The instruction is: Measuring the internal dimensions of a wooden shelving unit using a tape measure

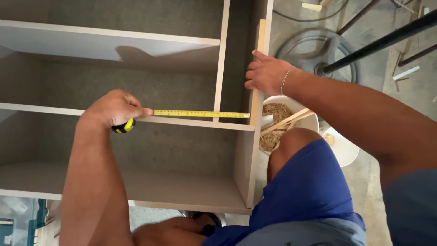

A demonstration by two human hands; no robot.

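The left hand (116,108) is closed around a yellow-and-black tape case (123,126), thumb and forefinger pinched on the yellow blade (200,113) where it leaves the case. The right hand (265,73) is wrapped over the edge of the side panel (253,136) of a pale cabinet (182,191), fingers curled onto the panel's inner face and thumb on top; it holds nothing loose. A thin bracelet (285,78) sits at that wrist.

The cabinet lies open-faced below the camera. The blade runs along the front edge of a shelf (191,122), from the left hand to the side panel, where its hook end (247,115) meets the panel's inner face. An upright divider (221,64) crosses just behind the blade, near its hook end. A second shelf (104,43) lies farther back in the cabinet, and a third board forms the near edge.

Just outside the side panel, beside the person's bare knee (291,141), stands a white bucket (306,119) holding sawdust and a wooden strip (284,122). A white lid (343,148) lies next to the bucket. Farther out from the cabinet a dark pole (382,42) rises from a round base (318,54) on the concrete floor.
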